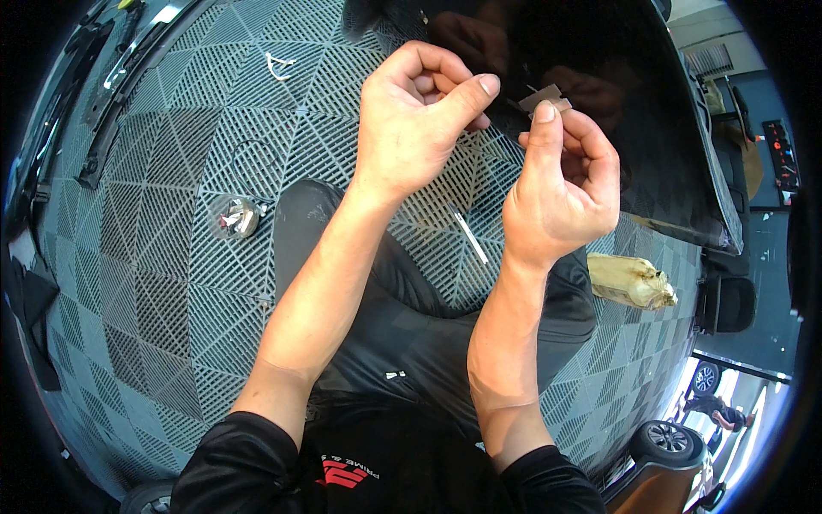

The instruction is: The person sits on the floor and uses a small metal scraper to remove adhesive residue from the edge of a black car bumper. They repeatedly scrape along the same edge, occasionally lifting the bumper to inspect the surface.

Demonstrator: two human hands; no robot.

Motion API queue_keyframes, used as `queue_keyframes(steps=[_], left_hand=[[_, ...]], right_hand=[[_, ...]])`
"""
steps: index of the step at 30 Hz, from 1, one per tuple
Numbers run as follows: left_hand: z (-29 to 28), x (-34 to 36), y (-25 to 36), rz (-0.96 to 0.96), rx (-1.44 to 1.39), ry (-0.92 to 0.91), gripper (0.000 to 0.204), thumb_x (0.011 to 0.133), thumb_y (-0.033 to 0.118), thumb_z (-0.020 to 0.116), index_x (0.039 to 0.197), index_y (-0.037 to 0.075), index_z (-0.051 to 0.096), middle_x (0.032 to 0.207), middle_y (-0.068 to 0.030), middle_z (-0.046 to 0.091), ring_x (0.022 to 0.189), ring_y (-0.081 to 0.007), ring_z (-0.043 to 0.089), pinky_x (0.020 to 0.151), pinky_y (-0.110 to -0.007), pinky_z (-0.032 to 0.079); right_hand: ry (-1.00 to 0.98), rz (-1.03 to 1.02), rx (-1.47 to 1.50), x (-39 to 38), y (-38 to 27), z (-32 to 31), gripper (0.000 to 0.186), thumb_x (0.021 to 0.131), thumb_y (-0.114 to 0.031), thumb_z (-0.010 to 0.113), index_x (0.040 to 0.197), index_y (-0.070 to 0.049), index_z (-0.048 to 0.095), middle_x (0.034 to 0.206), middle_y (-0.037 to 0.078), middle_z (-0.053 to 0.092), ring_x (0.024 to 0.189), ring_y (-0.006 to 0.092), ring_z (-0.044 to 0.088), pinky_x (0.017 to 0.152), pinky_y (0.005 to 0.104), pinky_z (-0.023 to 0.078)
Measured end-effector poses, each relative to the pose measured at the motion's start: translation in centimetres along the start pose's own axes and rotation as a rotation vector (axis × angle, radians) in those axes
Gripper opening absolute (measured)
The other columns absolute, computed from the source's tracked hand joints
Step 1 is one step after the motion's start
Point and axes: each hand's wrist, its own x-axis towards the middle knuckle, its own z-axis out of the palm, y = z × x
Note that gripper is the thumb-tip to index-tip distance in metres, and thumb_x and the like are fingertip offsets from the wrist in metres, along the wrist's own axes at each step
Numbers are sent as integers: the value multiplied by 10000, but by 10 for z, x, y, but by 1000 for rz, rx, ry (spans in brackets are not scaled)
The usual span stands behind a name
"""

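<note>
My right hand pinches a small brownish square piece between thumb and finger, in front of a glossy black car panel that reflects both hands. My left hand is just left of it, fingers curled and thumb against the fingertips; I cannot make out anything held there. A thin white strip lies on the grated floor tiles between my bent legs. A few tiny white bits rest on my dark trousers.
A round container of small items and twisted white scraps lie to the left. Long black trim pieces lie at the far left. A yellowish wrapped bundle is right of my leg. A person and car wheels appear lower right.
</note>
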Motion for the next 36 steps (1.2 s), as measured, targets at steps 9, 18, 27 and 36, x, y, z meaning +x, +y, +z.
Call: queue_keyframes(steps=[9, 18, 27, 36], left_hand=[[-17, 9, 26, 349, 17, 217, 191, 889, 28, 791, 936, 14, 607, 753, -52, 683, 612, -101, 662, 568, -210, 541], [-53, 33, 26, 625, 248, 447, 282, 898, 55, 766, 1120, -22, 610, 1028, -109, 688, 975, -168, 663, 906, -293, 547], [-59, 37, 20, 567, 295, 399, 370, 913, 110, 767, 1210, -39, 604, 1194, -134, 649, 1116, -190, 624, 992, -322, 515], [-53, 36, 25, 505, 458, 463, 392, 885, 107, 747, 1225, 3, 580, 1177, -100, 608, 1143, -208, 553, 1051, -364, 418]], right_hand=[[-20, -32, -73, 0, 2, -4, 160, 888, -36, 805, 1000, 38, 717, 847, 86, 744, 675, 95, 680, 631, 200, 558], [-7, -55, -111, 1, 1, -4, 155, 887, -46, 809, 999, 33, 736, 847, 87, 748, 678, 92, 674, 628, 192, 545], [22, -23, -148, -2, -1, -1, 162, 876, -52, 822, 991, 27, 740, 832, 75, 744, 686, 87, 668, 634, 189, 516], [92, 55, -41, -3, -5, 6, 103, 838, 21, 802, 906, 13, 725, 801, 24, 668, 654, 69, 593, 595, 213, 475]])
